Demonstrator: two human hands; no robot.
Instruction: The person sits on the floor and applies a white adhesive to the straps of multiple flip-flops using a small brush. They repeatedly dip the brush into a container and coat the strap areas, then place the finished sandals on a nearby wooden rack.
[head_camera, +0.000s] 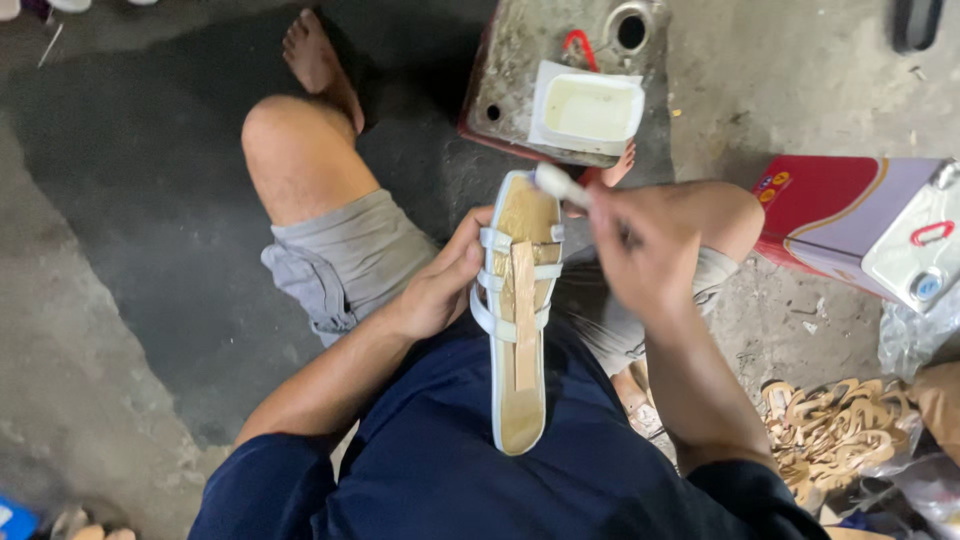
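A pale blue strappy sandal (522, 330) with a tan insole rests against my body, toe pointing away from me. My left hand (440, 285) grips its left side at the straps. My right hand (640, 250) holds a small brush (556, 184) whose white tip sits at the sandal's toe end. My bare knees flank the sandal.
A white tub of pale glue (587, 108) stands on a dirty metal can (520, 60) ahead of me. A red and white tin (870, 225) lies at the right. Several tan cut-out pieces (830, 430) are piled at the lower right on the concrete floor.
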